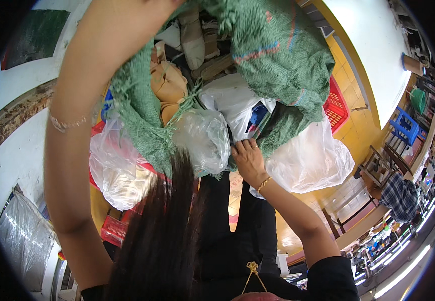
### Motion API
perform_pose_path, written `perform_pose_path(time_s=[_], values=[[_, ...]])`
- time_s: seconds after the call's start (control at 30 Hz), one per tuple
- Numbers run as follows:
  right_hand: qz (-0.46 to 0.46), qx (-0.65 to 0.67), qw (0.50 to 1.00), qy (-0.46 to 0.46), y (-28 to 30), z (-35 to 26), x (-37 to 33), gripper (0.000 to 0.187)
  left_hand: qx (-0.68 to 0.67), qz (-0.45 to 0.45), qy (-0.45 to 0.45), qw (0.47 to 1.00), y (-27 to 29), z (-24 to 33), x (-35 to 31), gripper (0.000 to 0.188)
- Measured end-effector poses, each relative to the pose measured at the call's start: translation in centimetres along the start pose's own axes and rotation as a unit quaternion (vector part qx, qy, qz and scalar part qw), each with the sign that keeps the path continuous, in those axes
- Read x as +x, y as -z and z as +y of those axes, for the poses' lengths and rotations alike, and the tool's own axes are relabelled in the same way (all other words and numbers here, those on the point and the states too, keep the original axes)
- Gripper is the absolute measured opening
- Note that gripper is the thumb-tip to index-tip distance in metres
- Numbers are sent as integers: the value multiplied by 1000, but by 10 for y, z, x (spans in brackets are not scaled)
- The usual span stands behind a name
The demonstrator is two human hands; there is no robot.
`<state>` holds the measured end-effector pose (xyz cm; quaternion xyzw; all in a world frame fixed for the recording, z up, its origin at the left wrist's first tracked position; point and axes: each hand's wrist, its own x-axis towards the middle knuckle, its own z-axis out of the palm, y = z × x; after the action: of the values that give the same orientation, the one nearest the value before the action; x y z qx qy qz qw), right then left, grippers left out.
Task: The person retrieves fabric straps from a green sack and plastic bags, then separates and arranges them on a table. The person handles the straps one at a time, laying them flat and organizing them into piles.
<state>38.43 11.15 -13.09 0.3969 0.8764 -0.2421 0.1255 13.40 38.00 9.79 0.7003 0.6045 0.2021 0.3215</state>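
- Poss. snag: green woven sack (282,60) has frayed edges, so loose strands could catch on the gold bracelet (263,184) if the person's R hand (250,158) were drawn out fast.
- Poss. spill: mouth is wide & floppy; if the rim sagged, tan padded pieces (169,80) & clear plastic bag (202,140) could slide out, prob. b/c the cloth is too limp to hold them.
- Poss. tear: white plastic bag (227,98) looks thin; a hard tug could split it, esp. w/ stuff packed around it.
- Long dark hair (160,226) hangs nr the sack's near edge & could get in the way.
- Rel. pos.: white bag lies in the sack's mouth, lower edge right by the R fingertips; contact unclear.
- R fingers bent, close together, tips partly hidden; can't tell if they pinch anything.
- L forearm (92,55) exits at top; L hand out of view, so can't tell its fingers' state.
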Motion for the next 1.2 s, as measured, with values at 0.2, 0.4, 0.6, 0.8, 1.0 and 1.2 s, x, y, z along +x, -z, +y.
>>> perform_pose_path(time_s=[0.2, 0.4, 0.6, 0.8, 1.0, 1.2], values=[[-5, 31, 999, 22, 21, -17, -18, 29, 16, 44, 21, 999, -1, -64, -4, 33], [-116, -81, 990, -27, -38, -24, 4, 46, 4, -19, 78, 997, -1, -81, 2, 38], [-89, 0, 995, -50, -25, -17, 9, 47, 32, 3, 85, 996, 2, -98, 0, 37], [100, 100, 990, -19, 130, -5, 118, 29, 63, 100, 93, 989, 7, -75, -8, 26], [216, 275, 931, 101, 127, 31, 260, 50, 191, -32, 46, 980, 5, 6, -13, 24], [106, -41, 987, 117, 153, 30, 324, 48, 459, -23, 86, 884, 36, -23, -19, 28]])
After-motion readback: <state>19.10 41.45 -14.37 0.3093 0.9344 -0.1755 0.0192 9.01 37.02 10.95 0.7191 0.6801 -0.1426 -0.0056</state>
